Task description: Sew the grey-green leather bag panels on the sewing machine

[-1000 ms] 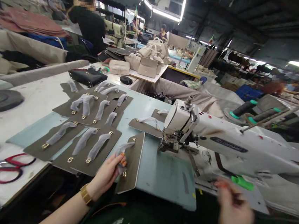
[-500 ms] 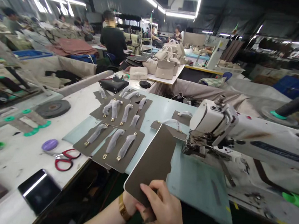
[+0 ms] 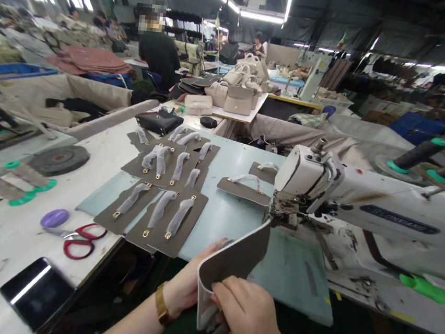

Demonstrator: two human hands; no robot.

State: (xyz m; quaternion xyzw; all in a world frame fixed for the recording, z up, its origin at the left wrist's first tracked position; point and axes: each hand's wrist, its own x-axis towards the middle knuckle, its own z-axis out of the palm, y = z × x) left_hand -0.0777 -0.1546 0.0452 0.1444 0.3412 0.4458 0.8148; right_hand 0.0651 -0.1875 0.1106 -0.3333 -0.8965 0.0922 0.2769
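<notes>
A dark taupe bag panel (image 3: 237, 257) with a pale edge is held up in front of me, its near end bent over. My right hand (image 3: 250, 314) is closed on that bent end, thumb and fingers pinching it. My left hand (image 3: 185, 284), with a gold watch at the wrist, is behind the panel and supports it; most of its fingers are hidden. Some greyish wrapping shows by its fingertips. The panel's far corner is close to the needle area of the sewing machine (image 3: 299, 185); whether they touch I cannot tell.
Several taupe panels (image 3: 178, 236) with plastic-wrapped handles lie left on the table; another panel (image 3: 244, 190) lies beside the machine. Red-handled scissors (image 3: 79, 245), a purple disc (image 3: 54, 218) and a phone (image 3: 35, 291) lie at the left. A person (image 3: 158, 56) stands further back.
The near end of the panel has been bent up by my right hand. My left hand has come further out along the panel's left side. The camera view has shifted slightly right.
</notes>
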